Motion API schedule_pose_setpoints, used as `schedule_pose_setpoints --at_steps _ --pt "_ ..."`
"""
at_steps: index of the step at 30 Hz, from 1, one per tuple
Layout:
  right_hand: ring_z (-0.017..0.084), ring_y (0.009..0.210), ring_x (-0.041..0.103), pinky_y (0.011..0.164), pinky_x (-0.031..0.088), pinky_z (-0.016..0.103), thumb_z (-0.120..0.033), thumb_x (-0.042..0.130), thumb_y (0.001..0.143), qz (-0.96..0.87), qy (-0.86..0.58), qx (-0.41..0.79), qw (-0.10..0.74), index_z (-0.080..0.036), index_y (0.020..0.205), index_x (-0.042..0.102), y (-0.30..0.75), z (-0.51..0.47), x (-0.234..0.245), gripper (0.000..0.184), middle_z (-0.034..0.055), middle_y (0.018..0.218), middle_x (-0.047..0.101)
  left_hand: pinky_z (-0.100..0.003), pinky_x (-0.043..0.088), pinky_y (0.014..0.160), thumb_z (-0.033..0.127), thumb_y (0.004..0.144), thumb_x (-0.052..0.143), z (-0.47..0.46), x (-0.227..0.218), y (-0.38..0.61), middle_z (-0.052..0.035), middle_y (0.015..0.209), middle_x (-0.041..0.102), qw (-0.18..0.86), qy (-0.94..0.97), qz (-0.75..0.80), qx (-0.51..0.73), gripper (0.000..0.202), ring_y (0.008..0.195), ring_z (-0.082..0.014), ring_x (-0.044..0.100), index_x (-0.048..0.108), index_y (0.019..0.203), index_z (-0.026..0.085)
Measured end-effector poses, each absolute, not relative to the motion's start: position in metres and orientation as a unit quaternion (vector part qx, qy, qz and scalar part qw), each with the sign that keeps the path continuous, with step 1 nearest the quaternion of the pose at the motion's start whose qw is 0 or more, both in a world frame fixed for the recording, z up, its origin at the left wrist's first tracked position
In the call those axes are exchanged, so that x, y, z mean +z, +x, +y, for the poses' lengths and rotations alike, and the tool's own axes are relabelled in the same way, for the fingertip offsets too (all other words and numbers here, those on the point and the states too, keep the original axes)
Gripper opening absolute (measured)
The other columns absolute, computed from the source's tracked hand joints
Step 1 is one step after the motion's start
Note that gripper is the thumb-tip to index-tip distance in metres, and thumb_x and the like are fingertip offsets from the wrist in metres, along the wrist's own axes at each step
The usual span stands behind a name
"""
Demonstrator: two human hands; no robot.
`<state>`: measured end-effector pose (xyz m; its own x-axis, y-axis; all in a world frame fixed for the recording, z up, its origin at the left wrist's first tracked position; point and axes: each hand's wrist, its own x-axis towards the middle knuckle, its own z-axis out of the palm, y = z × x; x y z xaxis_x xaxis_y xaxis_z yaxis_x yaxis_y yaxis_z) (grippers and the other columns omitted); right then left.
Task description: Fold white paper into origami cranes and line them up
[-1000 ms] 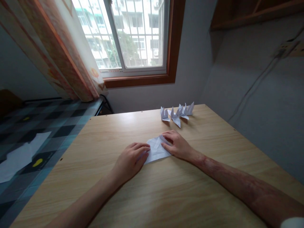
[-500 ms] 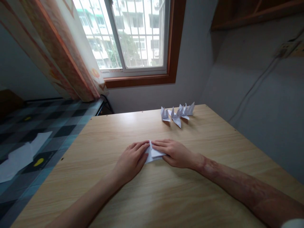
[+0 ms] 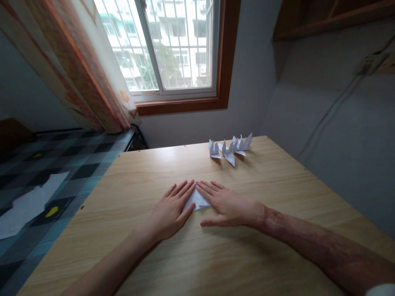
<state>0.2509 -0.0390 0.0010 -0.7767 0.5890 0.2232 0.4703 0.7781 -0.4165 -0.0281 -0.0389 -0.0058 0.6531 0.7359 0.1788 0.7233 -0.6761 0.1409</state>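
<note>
Since one second ago, the right hand [image 3: 230, 205] has moved from the paper's right corner to lie over its right side, and that side has been folded inward; since half a second ago, its thumb has swung off the near edge. The left hand [image 3: 169, 211] has kept its position, its fingers now straighter.

Paper [image 3: 199, 199]: one piece, white, lying flat on the table between the two hands. The visible part narrows to a point at the far side. A folded flap covers the right portion, its layered near edge showing; light creases run across the surface. Its outer sides are hidden under the hands.

Hands: two, both released and grasping nothing. Left fingers lie extended along the left slope, the thumb on the near part. Right fingers lie extended along the right slope; the right thumb points left, apart from the paper. Fingertips of both hands nearly meet at the far point.

Table [image 3: 148, 168]: one, pale wood grain. Near its far edge stand white folded figures [image 3: 228, 154], apparently four, partly overlapping.

Left of the table: one checked cloth [image 3: 86, 150], bearing white sheets [image 3: 31, 203], number not determinable. Beyond: one window [image 3: 188, 53] and one patterned curtain [image 3: 83, 82].
</note>
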Motion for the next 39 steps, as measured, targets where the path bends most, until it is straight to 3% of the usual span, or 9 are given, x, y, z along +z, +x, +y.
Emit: schedule_pose_setpoints --at_steps 7,10,16,21,28,34,39 --pt "0.035 0.171 0.027 0.141 0.024 0.052 -0.071 0.072 0.099 -0.924 -0.290 0.189 0.161 -0.022 0.180 0.018 0.282 -0.061 0.001 0.109 0.0179 0.183 0.027 -0.054 0.032 0.136 0.048 0.114 0.049 -0.040 -0.002 -0.028 -0.0095 0.180 0.038 0.024 0.908 0.402 0.111 0.068 0.167 -0.0301 0.037 0.033 0.176 0.026" --pt "0.034 0.171 0.027 0.141 0.022 0.053 -0.070 0.072 0.099 -0.923 -0.300 0.190 0.150 -0.025 0.180 0.016 0.299 -0.072 0.001 0.108 0.0163 0.183 0.027 -0.058 0.033 0.136 0.041 0.114 0.050 -0.042 0.006 -0.025 -0.0081 0.180 0.038 0.022 0.924 0.362 0.121 0.061 0.167 -0.0306 0.038 0.040 0.173 0.030" --pt "0.033 0.172 0.023 0.141 0.021 0.052 -0.072 0.067 0.101 -0.919 -0.323 0.186 0.128 -0.022 0.180 0.012 0.306 -0.080 0.001 0.108 0.0169 0.184 0.022 -0.051 0.050 0.128 0.019 0.112 0.050 -0.050 0.019 -0.015 -0.0045 0.165 0.060 0.060 0.966 0.216 0.130 0.053 0.152 -0.0264 0.060 0.056 0.162 0.033" --pt "0.033 0.172 0.023 0.141 0.021 0.052 -0.070 0.066 0.103 -0.917 -0.332 0.181 0.126 -0.023 0.180 0.012 0.310 -0.080 -0.001 0.105 0.0161 0.184 0.021 -0.052 0.050 0.129 0.022 0.111 0.052 -0.056 0.023 -0.012 -0.0080 0.164 0.061 0.082 0.964 0.218 0.131 0.046 0.151 -0.0273 0.061 0.064 0.156 0.026" --pt "0.033 0.172 0.024 0.141 0.021 0.053 -0.064 0.063 0.107 -0.911 -0.354 0.186 0.103 -0.029 0.180 0.011 0.341 -0.092 -0.003 0.095 0.0098 0.185 0.020 -0.051 0.049 0.130 0.024 0.111 0.054 -0.054 0.022 -0.016 -0.0081 0.164 0.061 0.101 0.961 0.217 0.136 0.044 0.150 -0.0270 0.062 0.064 0.154 0.026" --pt "0.032 0.171 0.026 0.141 0.020 0.053 -0.059 0.060 0.110 -0.904 -0.372 0.183 0.109 -0.031 0.180 0.013 0.352 -0.098 -0.003 0.089 0.0067 0.185 0.021 -0.049 0.061 0.113 0.033 0.108 0.063 -0.049 0.022 -0.013 -0.0120 0.152 0.070 0.095 0.943 0.282 0.150 0.038 0.136 -0.0322 0.069 0.069 0.145 0.025" --pt "0.031 0.170 0.031 0.141 0.022 0.052 -0.053 0.063 0.109 -0.900 -0.375 0.176 0.136 -0.029 0.180 0.016 0.349 -0.098 -0.002 0.089 0.0072 0.184 0.027 -0.046 0.062 0.106 0.037 0.107 0.065 -0.036 0.032 -0.009 -0.0121 0.139 0.074 0.096 0.936 0.315 0.125 0.030 0.124 -0.0316 0.071 0.074 0.132 0.025"
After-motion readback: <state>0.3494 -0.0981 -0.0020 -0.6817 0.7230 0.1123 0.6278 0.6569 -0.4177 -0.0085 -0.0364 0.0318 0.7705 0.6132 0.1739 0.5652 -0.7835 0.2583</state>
